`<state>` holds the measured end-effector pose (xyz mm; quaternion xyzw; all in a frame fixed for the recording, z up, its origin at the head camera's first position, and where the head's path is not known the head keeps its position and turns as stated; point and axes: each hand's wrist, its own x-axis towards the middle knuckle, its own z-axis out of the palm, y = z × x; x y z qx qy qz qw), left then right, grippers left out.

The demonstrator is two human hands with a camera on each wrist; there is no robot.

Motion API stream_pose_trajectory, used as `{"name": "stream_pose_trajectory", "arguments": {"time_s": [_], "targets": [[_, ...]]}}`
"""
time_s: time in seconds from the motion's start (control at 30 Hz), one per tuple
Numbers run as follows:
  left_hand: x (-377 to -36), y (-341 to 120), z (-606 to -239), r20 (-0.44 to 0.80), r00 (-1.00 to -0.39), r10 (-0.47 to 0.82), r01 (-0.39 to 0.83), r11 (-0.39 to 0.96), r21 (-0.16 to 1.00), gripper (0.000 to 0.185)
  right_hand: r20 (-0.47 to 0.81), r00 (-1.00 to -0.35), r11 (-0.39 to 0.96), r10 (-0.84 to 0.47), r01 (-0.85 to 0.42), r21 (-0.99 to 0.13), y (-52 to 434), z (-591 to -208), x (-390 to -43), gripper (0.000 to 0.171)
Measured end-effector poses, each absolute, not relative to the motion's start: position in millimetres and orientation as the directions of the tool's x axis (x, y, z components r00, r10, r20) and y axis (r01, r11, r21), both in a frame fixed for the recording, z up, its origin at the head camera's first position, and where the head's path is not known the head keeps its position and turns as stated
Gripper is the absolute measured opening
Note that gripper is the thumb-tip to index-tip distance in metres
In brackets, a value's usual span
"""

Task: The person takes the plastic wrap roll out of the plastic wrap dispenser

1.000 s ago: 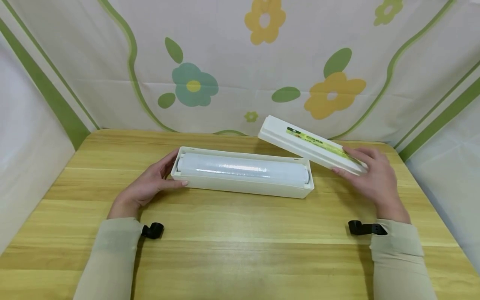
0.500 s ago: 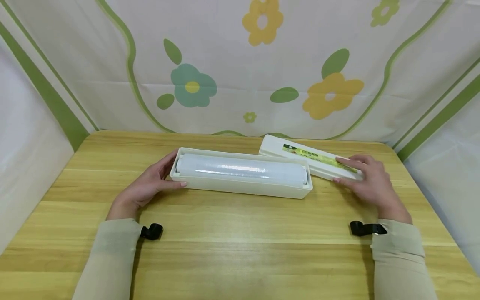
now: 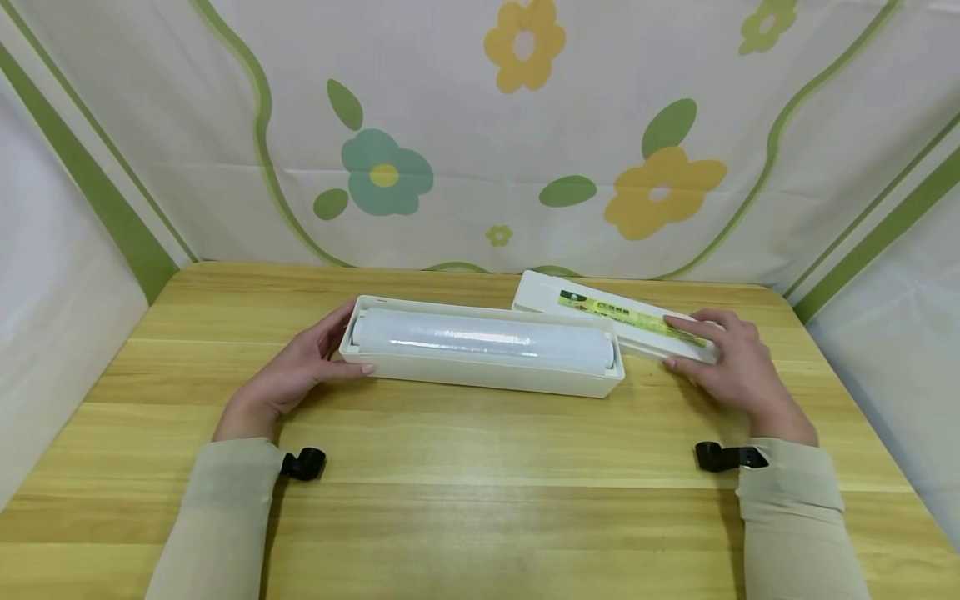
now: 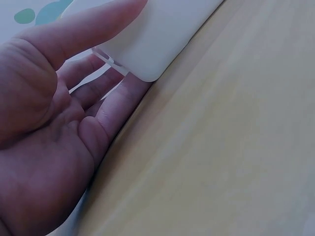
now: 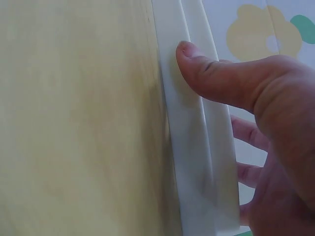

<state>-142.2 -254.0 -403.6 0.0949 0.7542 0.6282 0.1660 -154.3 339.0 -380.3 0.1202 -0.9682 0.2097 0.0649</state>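
Observation:
A long white box (image 3: 487,377) lies on the table with its top off, and a shiny roll of cling film (image 3: 480,335) sits inside it. My left hand (image 3: 288,375) grips the box's left end, thumb (image 4: 103,29) on the near side and the other fingers behind and under the end. Behind the box's right part lies its white lid (image 3: 536,292), label side up, on the table. My right hand (image 3: 738,367) holds the lid's right end, thumb (image 5: 206,73) against the near edge and fingers over the top and far side. The box hides part of the lid's near edge.
The wooden table (image 3: 480,500) runs back to a hanging cloth (image 3: 465,108) with printed flowers, close behind the lid. Black wrist straps (image 3: 303,463) show at both cuffs.
My right hand has lowered the tilted lid onto the table behind the box, then shifted it slightly left. The left hand and the box have stayed in place.

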Motion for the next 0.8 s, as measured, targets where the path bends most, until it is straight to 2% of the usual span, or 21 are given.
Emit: {"name": "stream_pose_trajectory", "arguments": {"time_s": [0.2, 0.5, 0.63, 0.8], "targets": [[-142.9, -254.2, -404.3, -0.129, -0.926, 0.355, -0.062, 0.193, 0.979, 0.104, 0.174, -0.959, 0.895, -0.223, -0.273, -0.352, 337.2, -377.4, -154.2, 0.062], [-141.8, -254.8, -405.6, -0.136, -0.927, 0.349, -0.060, 0.219, 0.974, 0.105, 0.036, -0.977, 0.950, -0.211, -0.214, -0.227, 320.4, -354.5, -151.9, 0.068], [-142.0, -254.4, -405.4, -0.139, -0.930, 0.340, -0.064, 0.222, 0.973, 0.105, 0.073, -0.977, 0.943, -0.201, -0.213, -0.256, 304.0, -344.1, -147.4, 0.066], [-142.0, -254.8, -404.9, -0.140, -0.931, 0.337, -0.068, 0.217, 0.974, 0.105, 0.201, -0.951, 0.906, -0.233, -0.288, -0.310, 275.8, -335.3, -141.5, 0.058]]}}
